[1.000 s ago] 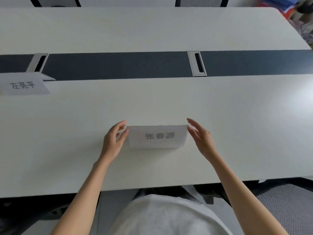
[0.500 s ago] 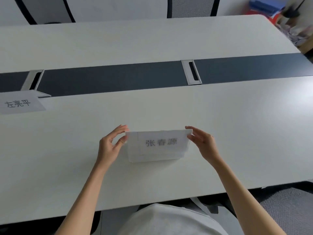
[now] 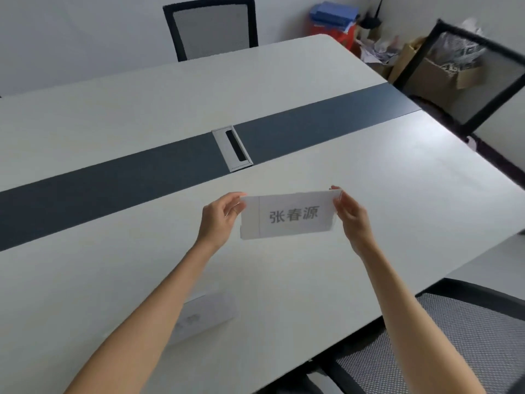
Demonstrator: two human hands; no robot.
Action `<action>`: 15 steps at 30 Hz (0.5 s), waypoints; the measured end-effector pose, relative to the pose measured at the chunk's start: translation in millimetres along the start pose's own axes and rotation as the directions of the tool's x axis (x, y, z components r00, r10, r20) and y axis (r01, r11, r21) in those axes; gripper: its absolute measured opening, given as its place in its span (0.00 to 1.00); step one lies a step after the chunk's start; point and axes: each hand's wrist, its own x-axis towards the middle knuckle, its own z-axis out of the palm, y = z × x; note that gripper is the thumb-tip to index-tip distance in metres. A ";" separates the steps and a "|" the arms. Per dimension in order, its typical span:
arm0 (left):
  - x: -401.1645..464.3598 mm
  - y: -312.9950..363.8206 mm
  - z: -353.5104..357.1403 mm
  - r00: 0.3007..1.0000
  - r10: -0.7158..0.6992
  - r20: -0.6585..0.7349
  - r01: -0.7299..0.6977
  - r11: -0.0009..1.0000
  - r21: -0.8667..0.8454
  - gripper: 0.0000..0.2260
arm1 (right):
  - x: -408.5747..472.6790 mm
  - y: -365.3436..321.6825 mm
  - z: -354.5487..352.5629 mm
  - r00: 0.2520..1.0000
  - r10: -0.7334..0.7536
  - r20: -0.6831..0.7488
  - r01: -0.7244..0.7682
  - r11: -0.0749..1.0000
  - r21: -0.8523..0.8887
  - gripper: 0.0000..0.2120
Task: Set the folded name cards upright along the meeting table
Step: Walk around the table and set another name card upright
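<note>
1. Cardboard box [image 3: 443, 72] at the far right, behind a black-framed mesh chair [image 3: 468, 81]: I see crumpled paper and plastic in it, the contents otherwise unclear through the mesh. Blue folders [image 3: 335, 14] are stacked on a red item in the corner.
2. I note the name card [image 3: 289, 214], white paper printed 张春源, held in the air above the near half of the white meeting table [image 3: 369, 172], print facing me.
3. Left hand [image 3: 218, 217] pinches the card's left edge between thumb and fingers; right hand [image 3: 350, 214] pinches the right edge likewise. Both grips are closed on the paper.
4. The card spans the gap between the two hands, near the silver cable port [image 3: 233, 147] in the dark centre strip [image 3: 113, 180].
5. A second card [image 3: 207, 317] stands on the table near the front edge, partly behind my left forearm; its print is blurred.
</note>
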 end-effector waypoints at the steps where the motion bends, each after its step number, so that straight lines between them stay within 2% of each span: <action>1: 10.8 -3.0 21.4 0.999 -0.035 0.000 0.035 0.999 -0.001 0.11 | 13.1 13.1 -8.6 0.999 0.045 -0.010 -0.045 0.999 0.000 0.15; 6: 51.0 -24.1 99.5 0.976 -0.208 -0.062 0.206 0.978 -0.036 0.10 | 70.7 62.6 -31.2 0.978 0.209 0.002 -0.208 0.976 0.061 0.17; 15: 96.4 -37.4 144.4 0.939 -0.291 -0.182 0.285 0.957 -0.061 0.12 | 143.1 68.0 -44.7 0.979 0.185 0.082 -0.194 0.971 0.136 0.19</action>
